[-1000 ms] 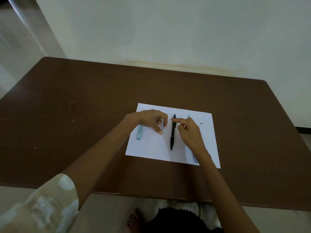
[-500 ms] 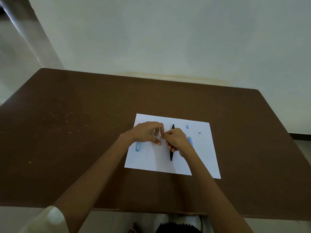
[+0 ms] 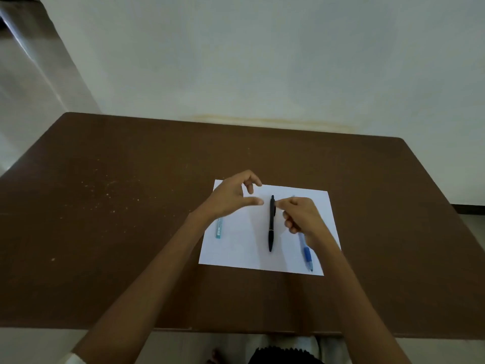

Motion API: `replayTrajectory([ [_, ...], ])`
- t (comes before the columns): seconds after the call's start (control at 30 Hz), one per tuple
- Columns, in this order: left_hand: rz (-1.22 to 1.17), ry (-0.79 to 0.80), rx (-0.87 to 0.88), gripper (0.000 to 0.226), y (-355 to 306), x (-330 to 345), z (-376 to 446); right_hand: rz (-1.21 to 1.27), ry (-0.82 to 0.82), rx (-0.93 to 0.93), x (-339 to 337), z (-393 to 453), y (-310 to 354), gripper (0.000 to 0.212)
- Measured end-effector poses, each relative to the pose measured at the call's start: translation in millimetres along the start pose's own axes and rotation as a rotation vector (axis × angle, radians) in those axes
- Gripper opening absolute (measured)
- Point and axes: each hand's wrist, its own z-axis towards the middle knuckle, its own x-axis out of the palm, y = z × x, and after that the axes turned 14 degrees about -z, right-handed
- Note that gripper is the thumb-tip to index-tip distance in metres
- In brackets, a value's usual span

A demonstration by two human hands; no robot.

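Note:
A white sheet of paper (image 3: pixel 236 248) lies on the brown table (image 3: pixel 105 232). A black pen (image 3: pixel 271 227) lies lengthwise on the middle of the sheet. My left hand (image 3: pixel 231 198) hovers over the sheet's far left corner, thumb stretched out and fingers loosely curved, with nothing seen in it. My right hand (image 3: pixel 299 214) is just right of the black pen with its fingers curled. Its thumb and forefinger are pinched together beside the pen's clip, and I see nothing between them. A blue pen (image 3: pixel 306 254) lies partly under my right wrist.
A short teal stick (image 3: pixel 219 228) lies at the paper's left edge, partly under my left wrist. Pale specks dot the table's left part (image 3: pixel 105 190). A light wall (image 3: pixel 262 74) stands right behind the table. My foot (image 3: pixel 215 357) shows below the near edge.
My hands, joined fingertip to fingertip half a second ago, have parted. The left hand rose to the left and opened. The right hand drew right, uncovering the black pen.

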Motion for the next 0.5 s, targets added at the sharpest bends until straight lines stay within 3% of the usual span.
replayTrajectory([
  [0.07, -0.009, -0.135, 0.014, 0.015, -14.8, 11.8, 1.2, 0.092, -0.091, 0.013, -17.5, -5.6, -10.2, 0.018],
  [0.17, 0.121, -0.210, -0.080, 0.010, -28.7, 57.2, 1.7, 0.223, -0.212, 0.066, -35.5, -15.8, -28.6, 0.018],
  [0.3, 0.494, -0.216, -0.174, 0.031, -23.9, 128.9, 4.5, 0.403, -0.232, 0.104, -48.7, -30.5, -46.0, 0.012],
  [0.4, 0.579, -0.205, -0.333, 0.046, -15.6, 152.3, 12.4, 0.418, -0.242, 0.080, -55.1, -36.1, -53.5, 0.011],
  [0.5, 0.594, -0.190, -0.412, 0.046, -11.6, 158.4, 20.6, 0.400, -0.234, 0.057, -61.5, -38.2, -54.9, 0.014],
])
